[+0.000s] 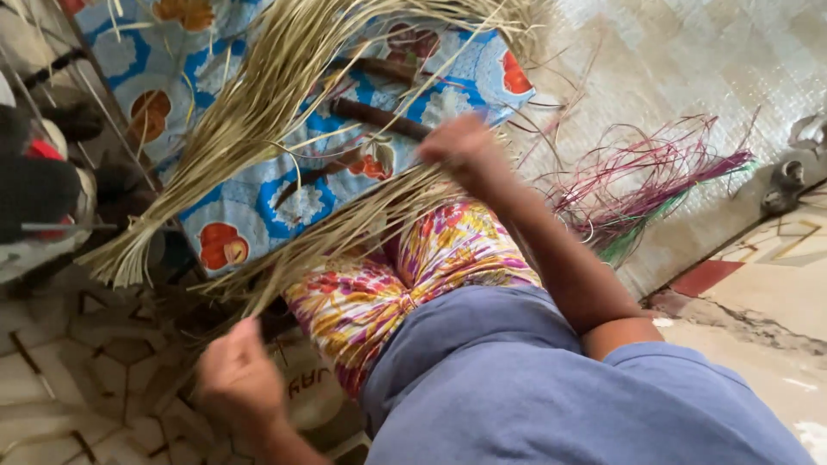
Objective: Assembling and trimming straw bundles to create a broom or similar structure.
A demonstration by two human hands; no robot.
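Observation:
My right hand reaches forward over my lap, its fingers closed on a bundle of pale dried straw strips that lies across my colourful patterned skirt. Lower left, my left hand is blurred and closed near the loose ends of the same strips; I cannot tell whether it grips them. A second, thicker bundle of straw fans across a blue floral cloth. A blue shirt covers my torso.
A sheaf of purple, pink and green dyed strips lies on a pale woven mat at the right. Dark sticks rest on the cloth. Patterned floor tiles spread at the lower left, and dark objects stand at the left edge.

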